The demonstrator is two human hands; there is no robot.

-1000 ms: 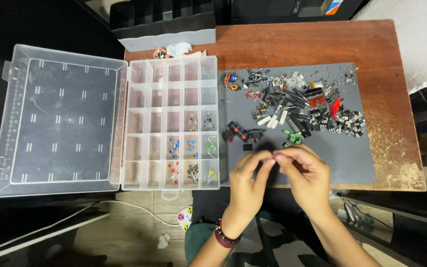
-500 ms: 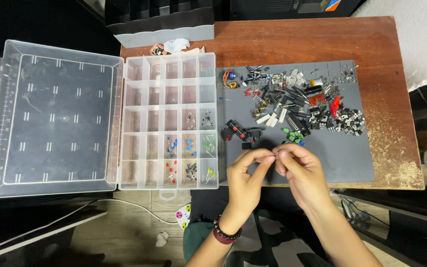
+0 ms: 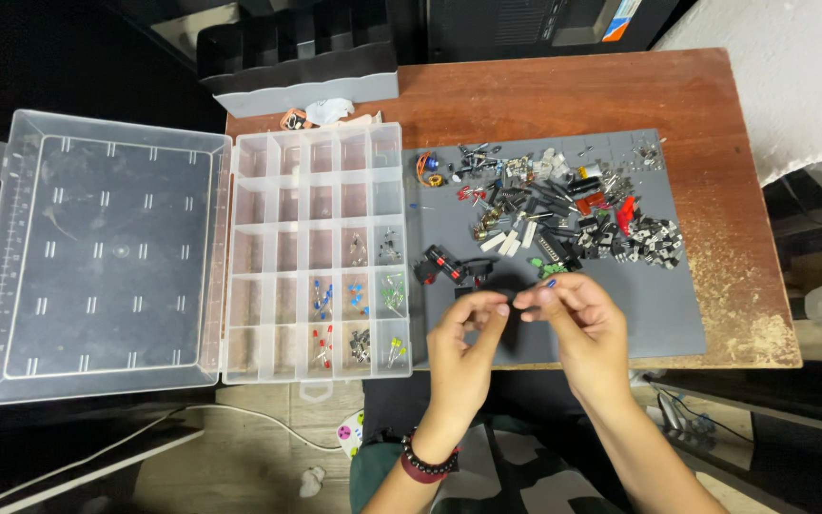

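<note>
Both hands sit a touch lower and nearer the front edge of the grey rectangular work mat [image 3: 658, 305] than half a second ago, and the head view has drifted so the clear plastic compartment organiser box [image 3: 311, 252] lies slightly further right; the pinch between the hands looks unchanged. The left hand [image 3: 463, 347] and the right hand [image 3: 573, 328] meet fingertip to fingertip over the mat, both narrowed to a pinch on one tiny electronic part with a blue tip [image 3: 550, 283]. Most of that part is hidden behind the fingers: only a blue speck shows above the right forefinger, so its shape is hard to make out. What lies between the two pinches seems to run roughly left to right across the desk, though the long axis cannot be told for sure. A dark beaded bracelet [image 3: 427, 462] circles the left wrist. Beyond the hands lies a scattered heap of small black, red and silver electronic components [image 3: 563, 205], too small to tell apart one by one. The organiser's hinged transparent lid [image 3: 97, 252] lies open flat to the left, overhanging the brown wooden desk [image 3: 563, 95]. Its lower cells hold small blue, red, green and yellow pieces.
</note>
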